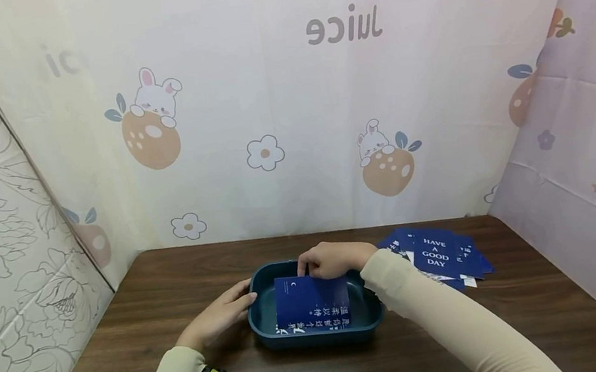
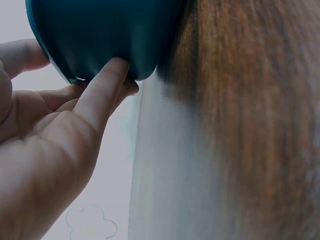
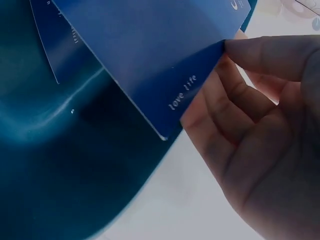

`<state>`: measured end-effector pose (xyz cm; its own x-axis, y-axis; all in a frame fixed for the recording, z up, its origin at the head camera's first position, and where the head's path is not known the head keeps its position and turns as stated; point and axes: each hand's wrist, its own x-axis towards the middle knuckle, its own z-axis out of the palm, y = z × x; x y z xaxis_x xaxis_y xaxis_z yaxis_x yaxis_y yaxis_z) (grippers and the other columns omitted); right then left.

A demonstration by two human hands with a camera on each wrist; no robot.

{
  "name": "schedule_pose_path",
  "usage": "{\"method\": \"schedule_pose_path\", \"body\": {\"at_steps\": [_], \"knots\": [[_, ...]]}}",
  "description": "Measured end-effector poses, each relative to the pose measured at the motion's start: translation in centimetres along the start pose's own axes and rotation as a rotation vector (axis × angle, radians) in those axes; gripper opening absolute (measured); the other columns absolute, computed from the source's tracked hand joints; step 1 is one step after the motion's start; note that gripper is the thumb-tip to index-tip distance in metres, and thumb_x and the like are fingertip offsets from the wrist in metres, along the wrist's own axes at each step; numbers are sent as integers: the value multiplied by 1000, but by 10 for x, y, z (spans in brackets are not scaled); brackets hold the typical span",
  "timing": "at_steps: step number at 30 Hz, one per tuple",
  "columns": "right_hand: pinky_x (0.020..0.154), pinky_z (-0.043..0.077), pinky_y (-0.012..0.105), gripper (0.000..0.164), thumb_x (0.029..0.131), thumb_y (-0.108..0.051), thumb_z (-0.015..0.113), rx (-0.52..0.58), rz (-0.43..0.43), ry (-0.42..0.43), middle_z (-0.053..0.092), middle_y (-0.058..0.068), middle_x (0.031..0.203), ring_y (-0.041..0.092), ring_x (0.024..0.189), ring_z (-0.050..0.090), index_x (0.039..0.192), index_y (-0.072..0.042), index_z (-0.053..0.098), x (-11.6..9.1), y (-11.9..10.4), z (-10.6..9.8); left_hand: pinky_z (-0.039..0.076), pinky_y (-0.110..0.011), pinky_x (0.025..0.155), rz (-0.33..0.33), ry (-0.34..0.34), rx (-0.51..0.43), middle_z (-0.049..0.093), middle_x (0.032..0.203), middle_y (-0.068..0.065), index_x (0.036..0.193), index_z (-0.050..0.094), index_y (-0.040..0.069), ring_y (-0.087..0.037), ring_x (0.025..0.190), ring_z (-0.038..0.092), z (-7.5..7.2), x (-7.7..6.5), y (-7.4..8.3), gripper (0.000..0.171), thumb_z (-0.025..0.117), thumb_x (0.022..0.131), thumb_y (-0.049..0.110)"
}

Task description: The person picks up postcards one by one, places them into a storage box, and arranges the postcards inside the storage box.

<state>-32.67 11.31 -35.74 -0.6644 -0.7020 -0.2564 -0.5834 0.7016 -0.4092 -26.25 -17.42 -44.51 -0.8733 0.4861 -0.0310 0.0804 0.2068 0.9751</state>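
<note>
A dark teal plastic basin point(image 1: 323, 338) with rounded corners stands on the table. My left hand point(image 1: 223, 316) holds its left end, thumb at the rim; in the left wrist view, fingers point(image 2: 102, 92) press against the outer wall. Over the basin, my right hand point(image 1: 338, 258) pinches the edge of a dark blue printed card point(image 1: 305, 294) between thumb and fingers. The right wrist view shows "love life" along that card point(image 3: 155, 65). Beneath it, another blue card point(image 3: 62, 55) lies inside the basin, partly covered.
A loose, overlapping pile of blue cards point(image 1: 440, 249) lies to the right of the basin, one reading "HAVE A GOOD DAY". My right forearm passes in front of part of it. Behind the brown wooden table point(image 1: 183, 270) hangs a patterned curtain point(image 1: 300, 198).
</note>
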Motion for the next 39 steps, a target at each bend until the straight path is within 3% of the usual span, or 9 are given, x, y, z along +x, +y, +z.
{"method": "schedule_pose_path", "body": {"at_steps": [11, 23, 35, 39], "knots": [[79, 55, 32, 22, 102, -10, 54, 13, 48, -52, 64, -6, 93, 12, 81, 62, 113, -22, 69, 2, 2, 4, 39, -52, 109, -5, 6, 29, 36, 155, -22, 156, 30, 3, -38, 136, 45, -1, 0, -1, 59, 49, 107, 30], [91, 52, 37, 26, 102, -18, 57, -6, 76, -64, 64, -6, 104, 12, 92, 58, 125, -19, 67, 3, 7, 7, 44, -50, 105, 21, 15, 41, 35, 153, -27, 154, 30, -2, -39, 133, 48, -1, -2, 5, 57, 49, 108, 25], [94, 52, 40, 25, 102, -21, 59, -12, 69, -51, 65, -6, 109, 12, 94, 59, 125, -19, 67, 1, 8, 8, 42, -50, 107, -5, 32, 16, 37, 154, -25, 155, 28, -1, -39, 135, 46, -1, 1, 0, 61, 52, 106, 27], [93, 52, 38, 25, 102, -21, 58, -14, 52, -3, 66, -7, 108, 11, 93, 59, 124, -18, 68, -2, 13, 5, 43, -50, 106, -3, 30, 8, 37, 154, -25, 155, 29, -1, -38, 135, 45, -1, 2, 0, 61, 52, 106, 26]]}}
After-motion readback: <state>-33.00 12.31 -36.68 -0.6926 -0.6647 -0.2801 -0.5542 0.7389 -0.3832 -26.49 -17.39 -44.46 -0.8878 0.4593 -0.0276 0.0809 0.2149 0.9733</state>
